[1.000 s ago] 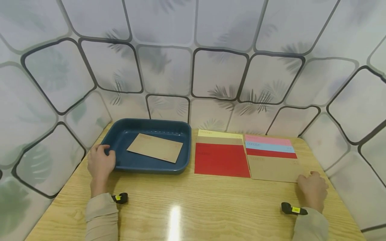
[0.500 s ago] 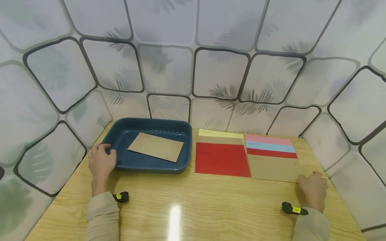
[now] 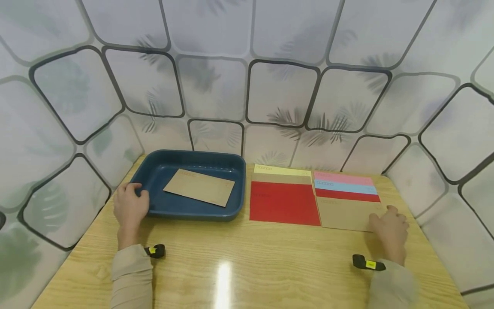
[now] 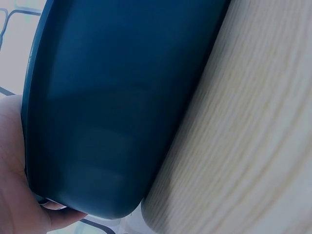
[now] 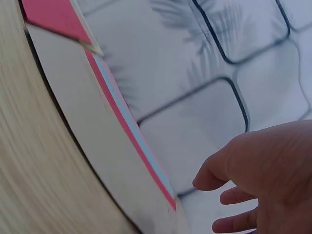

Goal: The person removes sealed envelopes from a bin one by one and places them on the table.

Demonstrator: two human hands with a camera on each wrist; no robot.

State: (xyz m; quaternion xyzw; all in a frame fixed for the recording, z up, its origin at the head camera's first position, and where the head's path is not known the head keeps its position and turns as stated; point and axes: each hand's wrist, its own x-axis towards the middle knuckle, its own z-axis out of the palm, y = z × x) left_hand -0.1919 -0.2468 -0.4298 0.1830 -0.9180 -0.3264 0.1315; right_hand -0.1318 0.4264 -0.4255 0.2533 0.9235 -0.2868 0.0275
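Observation:
At the left front corner of a dark blue tray point(image 3: 189, 216), my left hand point(image 3: 130, 205) holds the rim. The left wrist view shows that hand curled round the end of the tray wall point(image 4: 112, 112). A brown envelope point(image 3: 198, 187) lies at a slant inside the tray. My right hand point(image 3: 390, 229) is over the right front corner of another brown envelope point(image 3: 345, 214), which lies on top of the right-hand stack. Seen from the right wrist, the thumb and fingers of the hand point(image 5: 273, 175) are loosely bent, apart from the envelope, holding nothing.
Under the brown envelope, strips of red, blue point(image 3: 347, 187) and pink point(image 3: 341, 177) envelopes show. Left of it, a red envelope point(image 3: 284, 204) overlaps a brown and a yellow one point(image 3: 281, 171). A patterned wall point(image 3: 216, 86) borders the wooden table point(image 3: 270, 266) at the back and sides.
My right hand has shifted left and a little away from me, from beside the brown envelope's corner to above it. The left hand has stayed on the tray.

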